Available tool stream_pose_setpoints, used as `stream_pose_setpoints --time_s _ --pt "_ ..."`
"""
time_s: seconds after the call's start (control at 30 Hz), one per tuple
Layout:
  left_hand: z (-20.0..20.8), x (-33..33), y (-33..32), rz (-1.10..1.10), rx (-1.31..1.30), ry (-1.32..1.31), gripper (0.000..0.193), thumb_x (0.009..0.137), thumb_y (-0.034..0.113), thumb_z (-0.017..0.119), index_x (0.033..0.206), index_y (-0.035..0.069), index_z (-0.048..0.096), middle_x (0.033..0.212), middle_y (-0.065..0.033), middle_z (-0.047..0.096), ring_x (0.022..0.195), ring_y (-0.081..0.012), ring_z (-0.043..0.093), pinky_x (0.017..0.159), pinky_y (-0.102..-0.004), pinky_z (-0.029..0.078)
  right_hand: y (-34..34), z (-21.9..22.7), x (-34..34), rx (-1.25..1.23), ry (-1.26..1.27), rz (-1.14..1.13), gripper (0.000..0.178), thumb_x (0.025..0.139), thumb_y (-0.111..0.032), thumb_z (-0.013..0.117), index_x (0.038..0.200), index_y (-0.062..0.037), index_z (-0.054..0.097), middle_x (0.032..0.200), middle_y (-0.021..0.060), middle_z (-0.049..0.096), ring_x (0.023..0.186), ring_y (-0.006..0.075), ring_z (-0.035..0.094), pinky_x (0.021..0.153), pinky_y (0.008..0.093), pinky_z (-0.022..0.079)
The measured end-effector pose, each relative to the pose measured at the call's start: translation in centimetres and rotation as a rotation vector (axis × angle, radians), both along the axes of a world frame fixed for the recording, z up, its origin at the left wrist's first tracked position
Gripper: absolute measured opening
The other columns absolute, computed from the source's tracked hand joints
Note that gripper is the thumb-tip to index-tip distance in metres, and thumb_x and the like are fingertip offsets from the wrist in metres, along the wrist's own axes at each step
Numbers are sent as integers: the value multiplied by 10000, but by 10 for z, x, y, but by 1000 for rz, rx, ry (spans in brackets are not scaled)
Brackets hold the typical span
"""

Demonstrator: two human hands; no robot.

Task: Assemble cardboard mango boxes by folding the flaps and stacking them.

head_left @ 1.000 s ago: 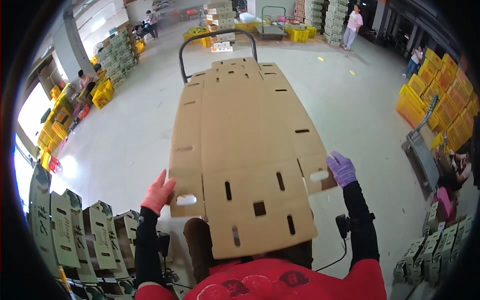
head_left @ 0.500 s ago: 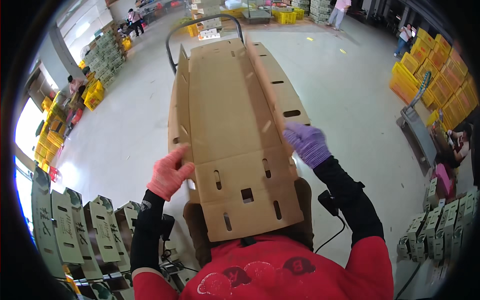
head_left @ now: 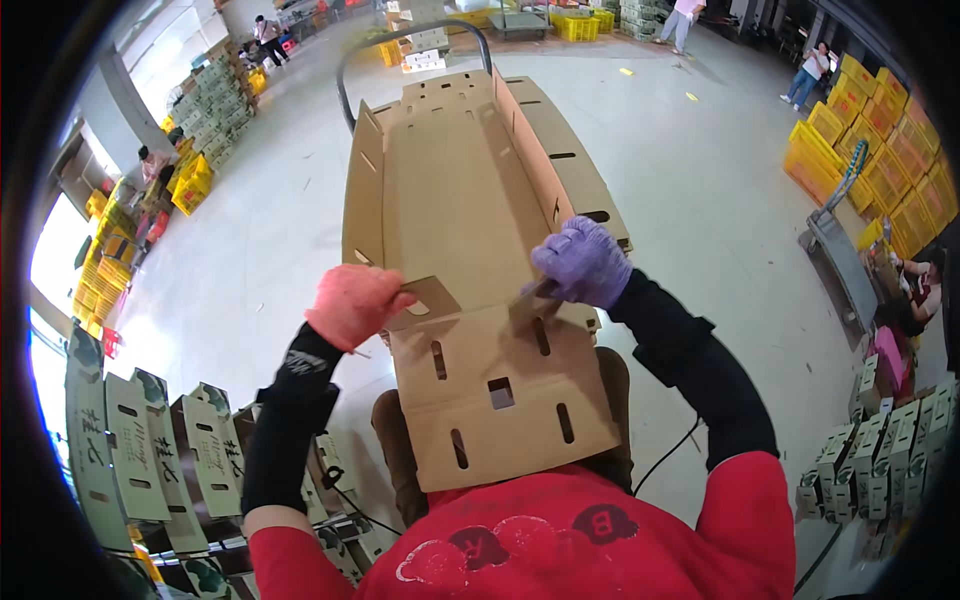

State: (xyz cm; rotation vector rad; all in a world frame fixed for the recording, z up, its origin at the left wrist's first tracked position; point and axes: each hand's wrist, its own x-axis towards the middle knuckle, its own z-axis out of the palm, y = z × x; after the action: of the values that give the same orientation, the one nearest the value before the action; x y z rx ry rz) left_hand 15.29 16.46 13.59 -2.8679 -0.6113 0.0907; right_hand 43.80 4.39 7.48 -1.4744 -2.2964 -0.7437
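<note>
A long brown cardboard box blank [head_left: 450, 200] stretches away from my lap, its two long side walls raised. My left hand [head_left: 358, 303], in a coral glove, is closed on the left corner flap [head_left: 432, 296], which is bent inward. In a purple glove, my right hand [head_left: 585, 262] grips the right corner flap [head_left: 528, 306], folded in likewise and partly hidden by the fingers. Nearest me, the end panel [head_left: 500, 400] with its slots and square hole lies over my thighs. More flat cardboard shows beneath the blank's right side.
A cart's dark curved handle [head_left: 415, 32] rises behind the cardboard. Folded printed boxes [head_left: 135, 450] stand at left, more boxes [head_left: 870, 460] at right. Yellow crates [head_left: 870, 150] and a grey trolley [head_left: 840, 270] stand far right. A cable runs beside my right leg. Several people are farther off.
Both hands have closed on the near corner flaps and turned them inward. The long side walls now stand more upright, and my right hand has moved left.
</note>
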Motion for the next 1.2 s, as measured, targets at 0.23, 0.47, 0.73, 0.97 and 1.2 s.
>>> stream_pose_setpoints --time_s 0.23,0.47,0.73,0.97,1.2 --pt "-25 66 -36 -70 -187 -260 450 862 334 552 1253 146 430 982 -110 584 885 -288 589 686 -399 493 21 -30 -25 240 105 -280 268 641 -313 693 704 -126 512 618 42 495 587 217 531 667 358 433" --pt "-40 77 -12 -40 -194 -344 206 884 287 532 1030 165 610 898 -48 618 844 -268 600 687 -367 492 -51 -31 -14 114 333 -50 503 760 -255 632 1231 -143 496 1329 127 404 1249 302 378 1050 479 304" --pt "-34 80 -11 -123 -364 -315 291 903 296 513 1132 137 598 964 -89 643 886 -270 605 756 -352 493 -121 -98 -5 110 201 20 423 821 -150 543 1225 -272 513 1383 50 382 1350 286 249 1106 526 167" --pt "-20 71 -13 -112 -587 -165 340 903 278 508 1173 79 564 1005 -130 576 901 -304 580 773 -366 485 -52 -33 -2 284 399 -107 421 824 -162 512 1244 -159 500 1402 97 377 1337 320 269 1090 513 190" --pt "-32 43 16 2 -609 -991 259 922 119 501 1140 -2 569 1146 -122 567 1037 -201 543 899 -284 423 -17 -39 33 182 414 49 452 768 -278 596 1178 -93 549 1206 93 533 1156 306 478 1001 397 370"
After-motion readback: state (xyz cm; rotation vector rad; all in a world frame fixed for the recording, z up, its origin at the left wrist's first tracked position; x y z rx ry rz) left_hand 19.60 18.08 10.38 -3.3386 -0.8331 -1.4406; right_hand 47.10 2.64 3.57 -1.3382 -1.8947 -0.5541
